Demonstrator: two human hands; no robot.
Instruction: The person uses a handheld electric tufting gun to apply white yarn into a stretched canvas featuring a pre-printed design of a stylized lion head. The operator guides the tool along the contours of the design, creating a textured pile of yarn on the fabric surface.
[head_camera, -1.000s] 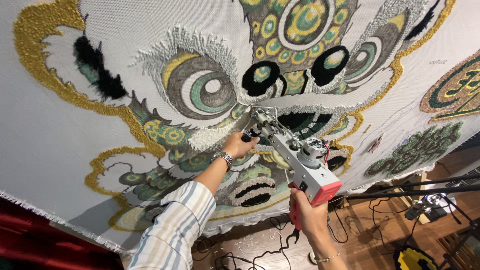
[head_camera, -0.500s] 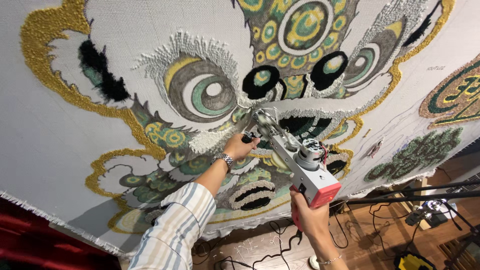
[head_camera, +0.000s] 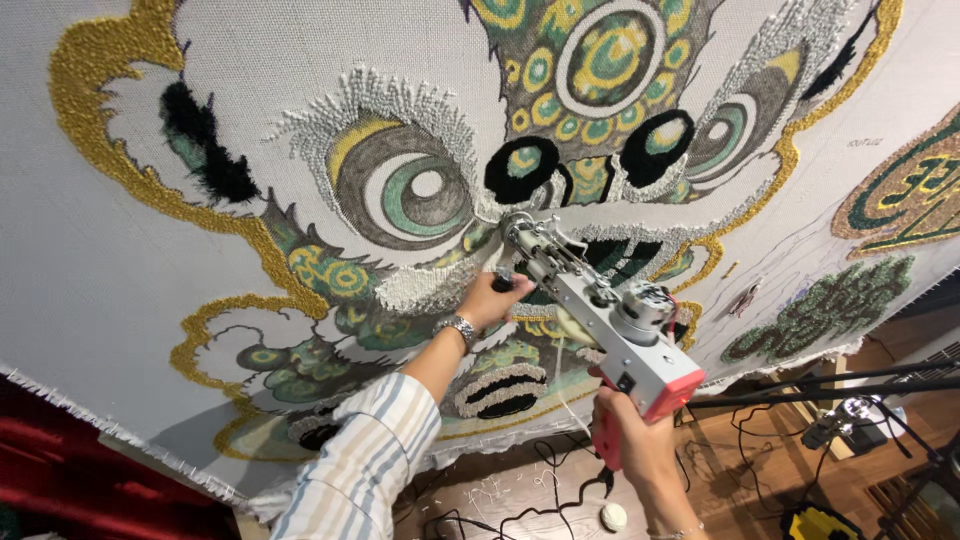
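Tufting gun: I see a grey tufting gun (head_camera: 600, 320) with a pinkish-red rear edge and handle, tilted so its needle end points up and left, its tip at the cloth just below the black nostril patches.
Right hand: my right hand (head_camera: 640, 450) is wrapped tight around the red handle under the gun's body, fingers curled closed on it.
Left hand: my left hand (head_camera: 492, 297) is up at the front of the gun, fingers closed around a small black grip beside the needle shaft; a metal wristwatch (head_camera: 459, 328) sits on the wrist, above a striped shirt sleeve (head_camera: 360, 460).
Tufting cloth: a big pale stretched cloth (head_camera: 90, 260) fills the view, carrying a half-tufted lion-dance face with green-and-grey ringed eyes (head_camera: 415, 190), gold yarn outlines (head_camera: 110, 110) and black fluffy patches (head_camera: 210, 150).
Yarn: a thin pale strand (head_camera: 562, 395) hangs down beside the gun body.
Floor: below the cloth's edge I see wooden floor (head_camera: 760, 470) with black cables (head_camera: 520, 500), a small white round object (head_camera: 613, 516) and dark stand legs (head_camera: 860, 395) to the right.
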